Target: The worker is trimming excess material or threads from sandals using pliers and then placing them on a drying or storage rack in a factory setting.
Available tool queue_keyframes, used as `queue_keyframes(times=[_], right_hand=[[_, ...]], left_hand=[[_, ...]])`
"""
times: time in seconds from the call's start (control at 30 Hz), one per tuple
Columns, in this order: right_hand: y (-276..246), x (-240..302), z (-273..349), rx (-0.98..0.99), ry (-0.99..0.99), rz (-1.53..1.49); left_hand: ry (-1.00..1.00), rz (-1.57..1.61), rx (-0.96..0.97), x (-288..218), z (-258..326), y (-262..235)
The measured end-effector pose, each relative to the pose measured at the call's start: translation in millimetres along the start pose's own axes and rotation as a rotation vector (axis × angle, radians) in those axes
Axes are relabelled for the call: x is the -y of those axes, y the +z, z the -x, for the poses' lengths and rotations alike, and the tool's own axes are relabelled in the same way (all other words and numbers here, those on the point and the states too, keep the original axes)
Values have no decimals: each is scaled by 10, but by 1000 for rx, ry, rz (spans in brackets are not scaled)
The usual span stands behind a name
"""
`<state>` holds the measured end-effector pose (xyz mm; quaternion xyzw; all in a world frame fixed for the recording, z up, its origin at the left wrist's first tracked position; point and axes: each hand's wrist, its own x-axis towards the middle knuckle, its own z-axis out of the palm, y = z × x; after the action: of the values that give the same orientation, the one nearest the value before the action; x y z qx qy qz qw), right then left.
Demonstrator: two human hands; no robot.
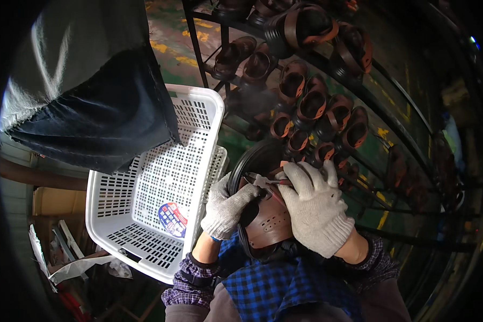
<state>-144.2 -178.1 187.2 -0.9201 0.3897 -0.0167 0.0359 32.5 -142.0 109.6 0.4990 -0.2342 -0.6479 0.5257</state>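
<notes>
Inside the white basket [145, 214], a blue-red label [173, 219].

The scene is dim overall, with a heavy black vignette curving round the left and right edges of the frame. The brightest spot is the white perforated plastic basket [145, 214] at centre left, which catches light from above. A soft sheen lies on the dark grey cloth [86, 80] at upper left. The black metal rack bars [392, 107] bow toward the rim at the right and sink into murky, grainy shadow. The centre stays fairly sharp.
</notes>
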Motion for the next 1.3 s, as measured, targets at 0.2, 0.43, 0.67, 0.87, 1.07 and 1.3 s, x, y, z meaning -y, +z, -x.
queue_keyframes(times=[0.2, 0.43, 0.67, 0.87, 1.07, 1.3], right_hand=[[-47, 58, -38, 78, 7, 20], [-60, 143, -71, 114, 102, 55], [-146, 55, -184, 330, 30, 154], [-100, 572, 77, 161, -92, -162], [-153, 172, -34, 61, -15, -85], [-140, 121, -115, -64, 8, 9]], left_hand=[[10, -55, -31, -9, 20, -5], [-3, -191, -42, -65, 73, 20], [4, -121, -51, -45, 106, 43], [-164, -42, 10, -39, -27, -22], [-47, 107, -31, 328, -59, -327], [87, 306, 84, 349, -109, -266]])
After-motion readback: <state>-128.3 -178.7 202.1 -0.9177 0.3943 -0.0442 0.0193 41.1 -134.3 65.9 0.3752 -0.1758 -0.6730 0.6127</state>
